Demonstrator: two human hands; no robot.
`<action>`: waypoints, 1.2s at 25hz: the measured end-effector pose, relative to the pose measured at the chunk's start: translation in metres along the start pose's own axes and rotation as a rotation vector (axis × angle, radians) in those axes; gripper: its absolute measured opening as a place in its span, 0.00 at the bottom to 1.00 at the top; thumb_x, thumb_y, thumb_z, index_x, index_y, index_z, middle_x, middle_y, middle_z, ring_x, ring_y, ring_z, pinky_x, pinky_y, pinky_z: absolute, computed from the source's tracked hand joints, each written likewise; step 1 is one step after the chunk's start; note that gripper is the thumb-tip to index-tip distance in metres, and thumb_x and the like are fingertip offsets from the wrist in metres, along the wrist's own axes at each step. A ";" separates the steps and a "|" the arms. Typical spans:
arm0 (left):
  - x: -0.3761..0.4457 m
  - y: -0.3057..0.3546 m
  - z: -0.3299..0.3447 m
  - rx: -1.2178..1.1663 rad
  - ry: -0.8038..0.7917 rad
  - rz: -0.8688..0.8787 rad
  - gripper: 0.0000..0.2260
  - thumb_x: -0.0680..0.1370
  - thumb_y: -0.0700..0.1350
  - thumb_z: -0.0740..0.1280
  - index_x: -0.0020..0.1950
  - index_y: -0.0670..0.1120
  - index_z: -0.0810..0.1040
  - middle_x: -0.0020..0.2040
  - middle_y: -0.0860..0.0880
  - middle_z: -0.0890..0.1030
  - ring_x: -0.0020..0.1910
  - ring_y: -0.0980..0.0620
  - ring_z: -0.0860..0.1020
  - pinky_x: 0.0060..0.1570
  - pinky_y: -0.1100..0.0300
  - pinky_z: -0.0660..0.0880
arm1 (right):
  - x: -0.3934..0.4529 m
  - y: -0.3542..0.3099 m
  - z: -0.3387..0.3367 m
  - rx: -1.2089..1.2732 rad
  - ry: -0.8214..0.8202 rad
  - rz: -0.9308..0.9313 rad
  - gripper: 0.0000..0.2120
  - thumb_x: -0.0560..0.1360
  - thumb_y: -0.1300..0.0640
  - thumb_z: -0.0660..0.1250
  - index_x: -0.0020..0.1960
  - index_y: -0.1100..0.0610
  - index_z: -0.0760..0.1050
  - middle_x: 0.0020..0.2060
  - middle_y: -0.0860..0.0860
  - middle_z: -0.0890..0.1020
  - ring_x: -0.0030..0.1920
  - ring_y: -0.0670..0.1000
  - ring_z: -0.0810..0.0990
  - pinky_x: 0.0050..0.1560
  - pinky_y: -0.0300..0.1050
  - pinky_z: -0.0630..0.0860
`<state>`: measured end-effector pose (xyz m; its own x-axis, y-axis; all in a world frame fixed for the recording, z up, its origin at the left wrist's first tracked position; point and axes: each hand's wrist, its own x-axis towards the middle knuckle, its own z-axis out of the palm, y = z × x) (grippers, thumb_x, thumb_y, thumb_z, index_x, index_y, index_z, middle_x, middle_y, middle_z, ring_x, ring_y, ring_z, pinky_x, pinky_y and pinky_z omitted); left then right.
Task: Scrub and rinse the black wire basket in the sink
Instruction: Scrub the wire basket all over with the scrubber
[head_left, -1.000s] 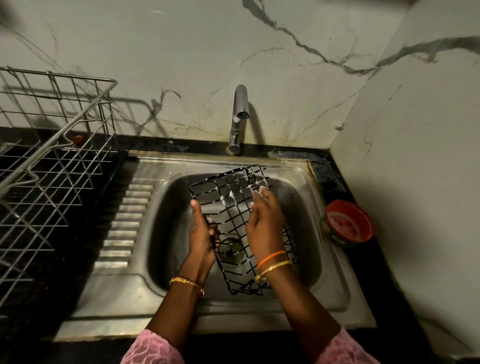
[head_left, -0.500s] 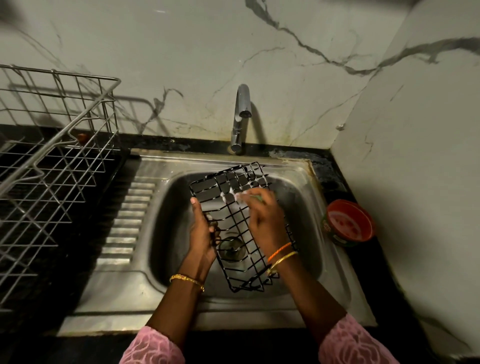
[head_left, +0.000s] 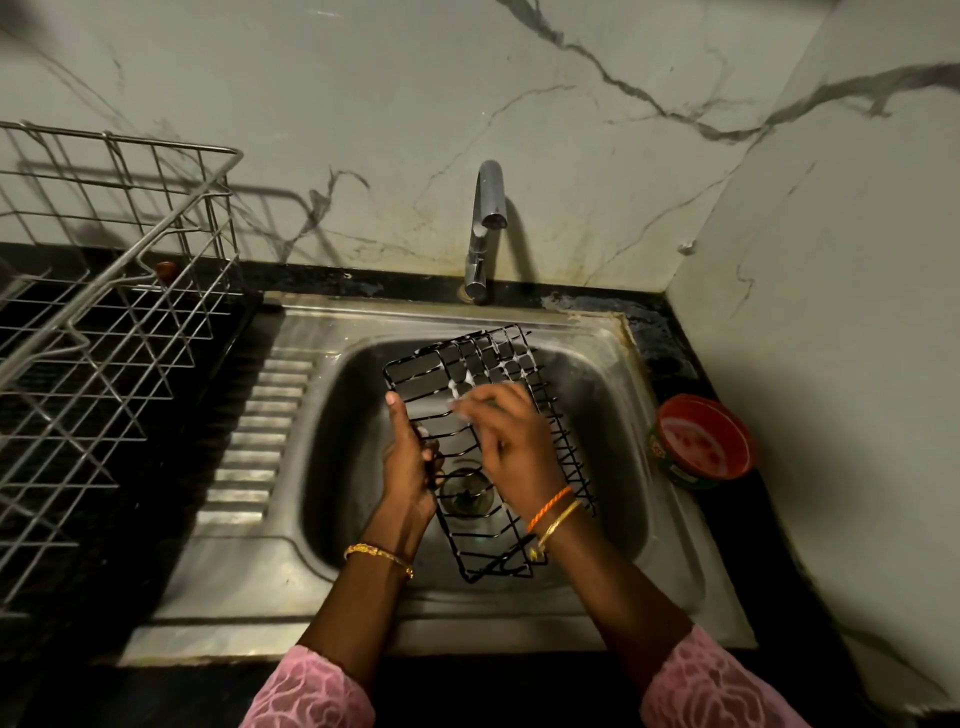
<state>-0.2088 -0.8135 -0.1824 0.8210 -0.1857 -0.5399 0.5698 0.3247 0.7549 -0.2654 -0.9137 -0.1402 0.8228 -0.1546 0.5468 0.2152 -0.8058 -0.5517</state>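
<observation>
The black wire basket (head_left: 470, 364) is held tilted over the steel sink (head_left: 613, 415), with white foam on its upper wires. My left hand (head_left: 410, 457) grips the basket's left edge, thumb pointing up along the rim. My right hand (head_left: 511, 441) lies across the basket's middle, and its fingertips pinch a small pale scrubber (head_left: 460, 402) against the wires; most of the scrubber is hidden under the fingers. The drain (head_left: 465, 491) shows through the grid below.
The tap (head_left: 485, 228) stands behind the sink, with no water running. A large silver dish rack (head_left: 104, 338) fills the left counter. A red round tub (head_left: 704, 441) sits on the black counter at the right, near the wall.
My right hand has slid leftward across the upper part of the basket with the scrubber. My left hand keeps its grip on the left edge.
</observation>
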 end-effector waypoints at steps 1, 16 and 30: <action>-0.002 0.002 0.001 -0.009 0.003 -0.004 0.24 0.72 0.71 0.56 0.32 0.51 0.66 0.20 0.55 0.64 0.18 0.59 0.60 0.20 0.68 0.57 | 0.007 0.009 -0.003 -0.014 0.033 0.063 0.14 0.72 0.71 0.59 0.50 0.60 0.81 0.46 0.55 0.78 0.51 0.50 0.73 0.51 0.36 0.72; -0.007 0.006 0.001 0.008 0.002 0.005 0.24 0.74 0.70 0.55 0.31 0.52 0.65 0.21 0.55 0.63 0.20 0.58 0.60 0.21 0.65 0.56 | 0.012 0.037 -0.009 -0.005 0.209 0.222 0.08 0.75 0.65 0.64 0.44 0.57 0.81 0.43 0.48 0.82 0.48 0.34 0.71 0.54 0.52 0.72; -0.007 0.005 -0.001 0.035 0.001 -0.021 0.25 0.73 0.71 0.55 0.30 0.52 0.63 0.21 0.55 0.63 0.19 0.58 0.59 0.20 0.68 0.55 | 0.020 0.031 -0.009 0.055 0.149 0.204 0.09 0.75 0.71 0.61 0.49 0.65 0.79 0.49 0.60 0.77 0.48 0.52 0.76 0.50 0.30 0.74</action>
<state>-0.2119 -0.8100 -0.1751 0.8087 -0.1914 -0.5562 0.5880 0.2879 0.7558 -0.2473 -0.9475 -0.1408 0.7662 -0.3969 0.5054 0.0841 -0.7178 -0.6911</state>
